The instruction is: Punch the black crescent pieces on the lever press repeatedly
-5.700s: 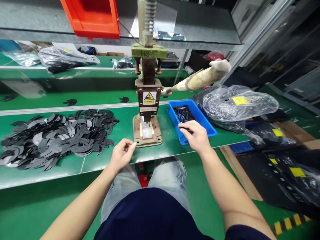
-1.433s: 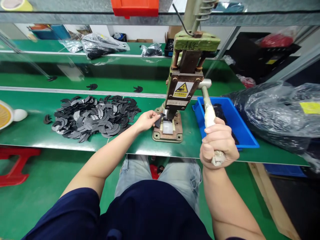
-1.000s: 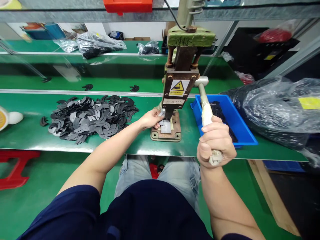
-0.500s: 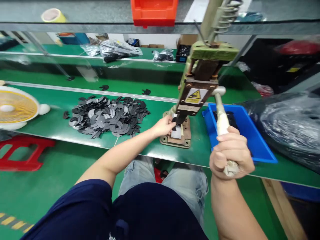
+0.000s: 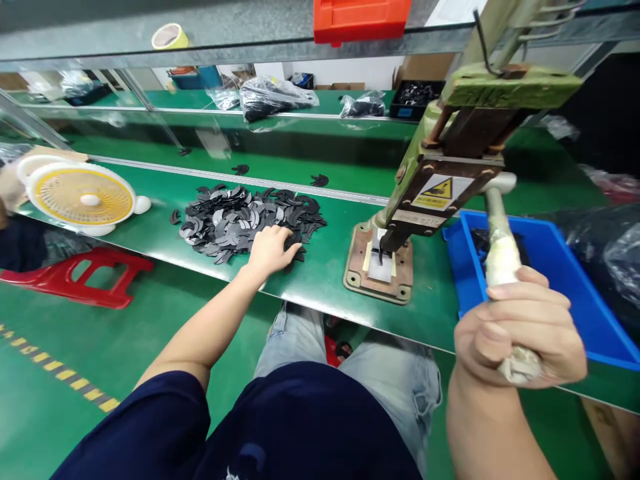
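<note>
A hand press [image 5: 440,180] with a yellow warning label stands on the green bench [image 5: 320,287]; a black part sits under its ram on the base plate [image 5: 380,270]. My right hand [image 5: 520,333] is closed round the press's taped lever handle [image 5: 500,253], pulled down toward me. My left hand [image 5: 270,248] rests on the near right edge of a heap of flat black crescent-shaped parts [image 5: 240,217], fingers curled onto them. Whether it has lifted one is hidden.
A blue bin [image 5: 575,300] with black parts sits right of the press. A small yellow fan [image 5: 80,197] lies at the bench's left. A red stool [image 5: 75,280] stands on the floor. Bagged parts [image 5: 275,99] lie on the far bench; an orange bin [image 5: 363,19] and tape roll [image 5: 170,37] sit overhead.
My left hand left the press base and moved left to the heap of black parts. My right hand still holds the lever. The view swung left.
</note>
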Demonstrator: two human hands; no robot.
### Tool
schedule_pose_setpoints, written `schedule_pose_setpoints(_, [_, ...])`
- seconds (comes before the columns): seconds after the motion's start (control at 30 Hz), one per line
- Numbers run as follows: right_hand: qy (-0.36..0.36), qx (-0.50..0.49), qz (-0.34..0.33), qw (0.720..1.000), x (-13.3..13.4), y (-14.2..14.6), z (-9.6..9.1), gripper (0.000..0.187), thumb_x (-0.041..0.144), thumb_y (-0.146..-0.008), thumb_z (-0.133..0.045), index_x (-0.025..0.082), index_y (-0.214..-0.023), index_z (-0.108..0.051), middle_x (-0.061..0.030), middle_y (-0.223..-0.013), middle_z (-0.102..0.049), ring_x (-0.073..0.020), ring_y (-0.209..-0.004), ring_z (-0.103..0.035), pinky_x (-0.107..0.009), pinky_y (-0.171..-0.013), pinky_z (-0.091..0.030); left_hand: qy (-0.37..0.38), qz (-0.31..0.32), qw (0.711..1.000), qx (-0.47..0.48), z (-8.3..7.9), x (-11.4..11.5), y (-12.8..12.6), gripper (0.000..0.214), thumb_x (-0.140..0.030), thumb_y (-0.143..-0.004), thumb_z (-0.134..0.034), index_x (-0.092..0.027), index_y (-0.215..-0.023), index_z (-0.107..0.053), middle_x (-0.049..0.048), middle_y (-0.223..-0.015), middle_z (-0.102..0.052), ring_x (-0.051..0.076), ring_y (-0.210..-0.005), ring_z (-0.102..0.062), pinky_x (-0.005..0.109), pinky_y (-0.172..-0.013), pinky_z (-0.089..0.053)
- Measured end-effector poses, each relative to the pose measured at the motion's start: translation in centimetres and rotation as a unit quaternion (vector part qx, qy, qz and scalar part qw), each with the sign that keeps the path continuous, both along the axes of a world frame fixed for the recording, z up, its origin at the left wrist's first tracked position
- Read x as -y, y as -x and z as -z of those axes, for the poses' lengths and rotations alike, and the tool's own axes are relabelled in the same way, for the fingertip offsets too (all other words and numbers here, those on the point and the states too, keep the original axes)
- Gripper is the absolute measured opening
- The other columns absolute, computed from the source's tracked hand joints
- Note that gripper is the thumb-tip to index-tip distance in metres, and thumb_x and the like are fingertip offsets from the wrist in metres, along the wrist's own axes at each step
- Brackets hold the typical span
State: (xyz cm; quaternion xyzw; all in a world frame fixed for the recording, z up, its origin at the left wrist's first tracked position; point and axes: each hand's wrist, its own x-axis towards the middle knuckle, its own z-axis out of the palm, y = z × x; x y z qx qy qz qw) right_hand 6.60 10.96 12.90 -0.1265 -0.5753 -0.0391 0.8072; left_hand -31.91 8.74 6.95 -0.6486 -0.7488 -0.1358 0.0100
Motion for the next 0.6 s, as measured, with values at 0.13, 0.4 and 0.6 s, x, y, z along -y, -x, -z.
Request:
schedule_pose_setpoints(0.13, [0.034,0.031,-0.001,0.999,0.6,-0.4,-0.2,0.048,0.041,-0.075,-0.08,0.022,-0.051,-0.043,0.0044,-0.05,-0.054,-0.0174,-0.062,-0.064,-0.055,-0.089,-0.058,0.049,0.006,0.996,-0.077,-0.2,-2.9,-0.5,0.057,-0.064,-0.093,-0.064,-0.014,-0.119,-0.07,0.0237,-0.119,-0.069,0.043,-0.119,-0.059,0.051,-0.1,-0.041])
schedule_pose_setpoints(0.4, [0.059,0.1,0.002,0.993,1.7,-1.1,-0.6,0.031,0.03,-0.074,-0.075,0.023,-0.059,-0.048,0.0049,-0.059,-0.06,-0.0191,-0.07,-0.066,-0.058,-0.097,-0.057,0.122,0.035,0.987,-0.099,-0.8,-4.9,-0.2,0.037,-0.036,-0.1,-0.05,-0.01,-0.114,-0.072,0.0248,-0.116,-0.07,0.039,-0.109,-0.069,0.048,-0.097,-0.046])
schedule_pose_setpoints(0.6, [0.077,0.099,0.0,0.992,2.0,-0.9,-0.6,0.028,0.03,-0.076,-0.073,0.024,-0.062,-0.05,0.005,-0.059,-0.058,-0.0192,-0.073,-0.065,-0.06,-0.099,-0.055,0.035,0.056,0.987,0.147,-1.7,-3.8,-1.7,0.017,-0.031,-0.096,-0.062,-0.018,-0.105,-0.067,0.0125,-0.101,-0.072,0.028,-0.093,-0.071,0.037,-0.085,-0.053])
